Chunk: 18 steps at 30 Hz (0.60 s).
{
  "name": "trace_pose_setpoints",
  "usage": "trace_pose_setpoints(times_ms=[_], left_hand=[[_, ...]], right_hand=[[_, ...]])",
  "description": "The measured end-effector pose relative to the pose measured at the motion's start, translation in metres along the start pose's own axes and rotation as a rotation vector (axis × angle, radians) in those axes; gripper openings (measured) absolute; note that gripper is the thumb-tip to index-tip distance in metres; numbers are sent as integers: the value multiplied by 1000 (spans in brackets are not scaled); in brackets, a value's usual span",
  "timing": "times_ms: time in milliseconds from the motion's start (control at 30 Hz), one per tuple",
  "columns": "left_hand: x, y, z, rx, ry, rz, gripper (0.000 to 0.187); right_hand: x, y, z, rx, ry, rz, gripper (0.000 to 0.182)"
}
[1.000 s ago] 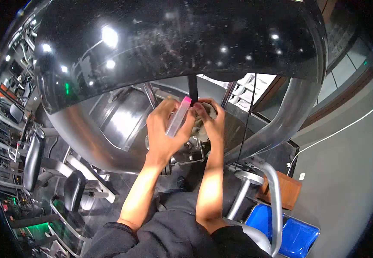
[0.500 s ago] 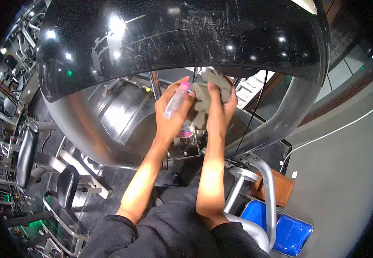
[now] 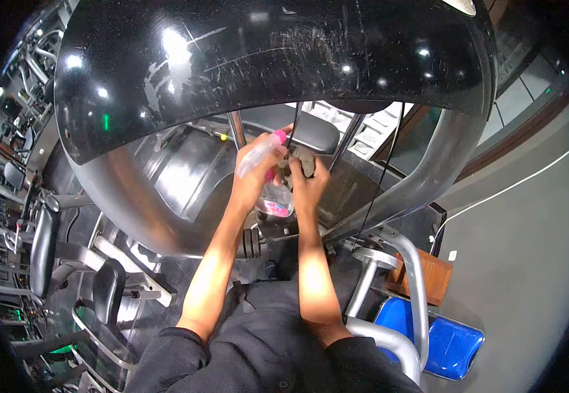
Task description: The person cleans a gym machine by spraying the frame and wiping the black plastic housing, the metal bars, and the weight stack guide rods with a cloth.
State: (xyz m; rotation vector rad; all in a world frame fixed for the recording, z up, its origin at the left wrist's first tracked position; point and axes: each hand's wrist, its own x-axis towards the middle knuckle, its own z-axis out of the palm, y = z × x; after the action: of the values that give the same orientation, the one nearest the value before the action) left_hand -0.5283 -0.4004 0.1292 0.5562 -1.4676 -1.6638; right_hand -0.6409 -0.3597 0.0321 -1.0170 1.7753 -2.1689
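Observation:
My left hand (image 3: 252, 169) is wrapped round a spray bottle (image 3: 275, 200) with a clear body, a pink-and-blue label and a pink-tipped, whitish spray head. The bottle's neck is hidden behind my fingers. Close on the right, my right hand (image 3: 309, 186) grips a bunched grey-green cloth (image 3: 303, 159), fingers curled over it. Cloth and spray head are right beside each other. Both hands are inside the opening of a gym machine's frame, below its scratched glossy black cover (image 3: 265, 59).
Silver tubes (image 3: 124, 190) curve round the opening, and a thin black cable (image 3: 382, 177) hangs at its right. A black pad (image 3: 314, 133) lies beyond my hands. Gym machines stand at left; a blue seat (image 3: 453, 347) and wooden box (image 3: 432, 278) sit lower right.
My right hand has brought the cloth down and left, close to the bottle, and the cloth is more bunched. My left hand has shifted slightly left, showing more of the bottle's body.

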Motion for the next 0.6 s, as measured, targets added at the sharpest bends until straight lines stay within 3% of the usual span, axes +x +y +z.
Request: trace_pose_setpoints(times_ms=[133,267,333,400,467,600], left_hand=[[4,2,-5,70,-58,-30,21],[6,-1,-5,89,-57,-66,19],[7,-9,-9,50,-54,-64,19],[5,-15,-13,15,-61,-67,19],[4,-19,-18,-23,1,-116,19],[-5,-31,-27,43,-33,-190,39]], right_hand=[[1,0,6,133,23,137,25],[41,-74,3,295,74,48,23],[54,-91,2,184,-65,-54,25],[52,-81,5,160,-102,-62,26],[40,-63,14,189,-25,-200,26],[1,-11,14,161,-32,-171,28]])
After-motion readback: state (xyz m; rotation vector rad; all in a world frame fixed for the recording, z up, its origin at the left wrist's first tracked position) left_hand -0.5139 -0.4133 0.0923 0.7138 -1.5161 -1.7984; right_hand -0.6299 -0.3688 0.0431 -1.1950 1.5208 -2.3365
